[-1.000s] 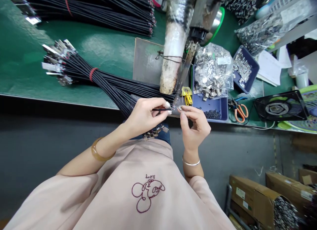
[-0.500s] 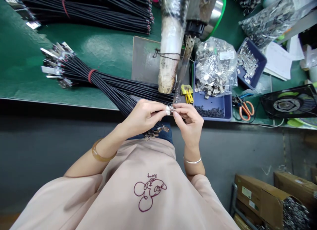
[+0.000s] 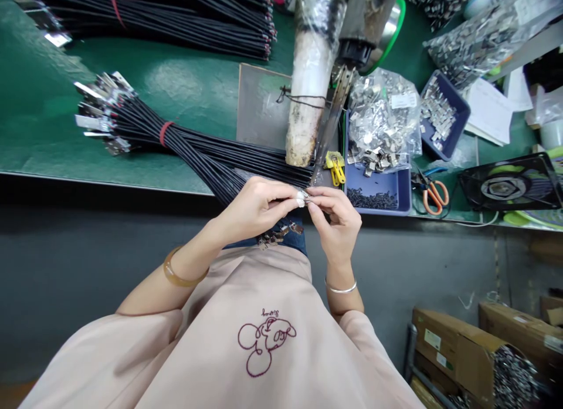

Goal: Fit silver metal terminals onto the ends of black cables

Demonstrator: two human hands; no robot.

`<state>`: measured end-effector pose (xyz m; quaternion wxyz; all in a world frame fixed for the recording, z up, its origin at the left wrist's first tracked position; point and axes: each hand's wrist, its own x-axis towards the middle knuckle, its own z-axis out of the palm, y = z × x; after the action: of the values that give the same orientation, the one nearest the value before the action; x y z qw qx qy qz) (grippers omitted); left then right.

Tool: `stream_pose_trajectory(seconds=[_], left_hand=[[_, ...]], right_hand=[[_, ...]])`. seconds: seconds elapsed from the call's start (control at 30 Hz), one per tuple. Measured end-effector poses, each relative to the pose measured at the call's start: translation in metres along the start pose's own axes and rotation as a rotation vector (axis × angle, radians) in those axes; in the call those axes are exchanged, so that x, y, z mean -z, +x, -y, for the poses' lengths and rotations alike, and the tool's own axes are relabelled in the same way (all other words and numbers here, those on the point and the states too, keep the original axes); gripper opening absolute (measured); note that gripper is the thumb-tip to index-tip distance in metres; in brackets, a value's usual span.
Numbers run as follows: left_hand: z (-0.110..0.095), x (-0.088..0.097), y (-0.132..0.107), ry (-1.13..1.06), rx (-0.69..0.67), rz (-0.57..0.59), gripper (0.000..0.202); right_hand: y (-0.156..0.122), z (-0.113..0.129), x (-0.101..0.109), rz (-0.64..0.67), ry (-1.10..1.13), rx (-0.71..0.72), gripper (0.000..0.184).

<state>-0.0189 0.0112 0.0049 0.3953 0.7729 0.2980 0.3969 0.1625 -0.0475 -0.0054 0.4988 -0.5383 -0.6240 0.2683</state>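
At the bench edge my left hand (image 3: pixel 259 203) and my right hand (image 3: pixel 336 218) meet fingertip to fingertip, both closed in a pinch. Between them is a small metal connector piece (image 3: pixel 307 196), mostly hidden by the fingers. White wrapping covers fingertips of my left hand. A bundle of black cables (image 3: pixel 193 148), tied with a red band (image 3: pixel 165 133), lies behind my left hand and spills over the edge. Below the hands, several metal cable ends (image 3: pixel 277 234) hang at my lap.
A white wrapped tube (image 3: pixel 305 112) and a metal nozzle (image 3: pixel 334 124) reach down just beyond my hands. To the right are a yellow clip-like tool (image 3: pixel 335 167), a blue tray (image 3: pixel 404 192) and orange-handled pliers (image 3: pixel 435 196). More black cables (image 3: pixel 189 27) lie at the back left.
My hands stay pinched together at nearly the same spot. The view has shifted slightly, so the tube and nozzle appear a little further right.
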Motion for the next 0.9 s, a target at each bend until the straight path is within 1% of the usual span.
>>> stream_pose_trajectory(seconds=[0.1,0.2,0.27,0.3,0.37,0.43,0.5,0.67,0.77,0.83,0.9], left_hand=[[0.001,0.002,0.0,-0.028,-0.014,0.023,0.021],[0.003,0.003,-0.002,-0.055,-0.05,0.041,0.021],[0.003,0.003,-0.003,-0.06,-0.061,0.032,0.019],[0.002,0.002,-0.004,-0.055,-0.046,0.014,0.018],[0.0,0.0,-0.005,-0.038,0.029,-0.041,0.014],[-0.002,-0.003,-0.007,-0.032,0.128,-0.095,0.011],[-0.005,-0.005,-0.007,-0.052,0.198,-0.121,0.015],[-0.009,-0.011,-0.003,-0.144,0.291,-0.141,0.014],[-0.009,-0.015,0.0,-0.185,0.346,-0.188,0.012],[-0.008,-0.016,0.002,-0.187,0.361,-0.214,0.01],[-0.007,-0.017,0.004,-0.18,0.368,-0.224,0.011]], right_hand=[[0.0,-0.001,-0.001,-0.002,0.026,-0.047,0.007],[0.002,-0.003,-0.003,0.05,0.147,-0.114,0.004],[0.002,-0.003,-0.004,0.068,0.208,-0.142,0.004],[0.002,-0.003,-0.004,0.045,0.206,-0.139,0.004],[0.0,-0.001,-0.003,-0.064,0.137,-0.075,0.005],[-0.001,0.0,-0.002,-0.182,0.037,0.041,0.01],[-0.001,0.0,0.001,-0.233,-0.04,0.149,0.014],[0.001,0.004,0.005,-0.218,-0.252,0.389,0.021],[0.0,0.006,0.004,-0.166,-0.334,0.52,0.023],[0.0,0.003,0.002,-0.15,-0.3,0.523,0.023],[0.0,-0.001,0.0,-0.169,-0.199,0.423,0.019]])
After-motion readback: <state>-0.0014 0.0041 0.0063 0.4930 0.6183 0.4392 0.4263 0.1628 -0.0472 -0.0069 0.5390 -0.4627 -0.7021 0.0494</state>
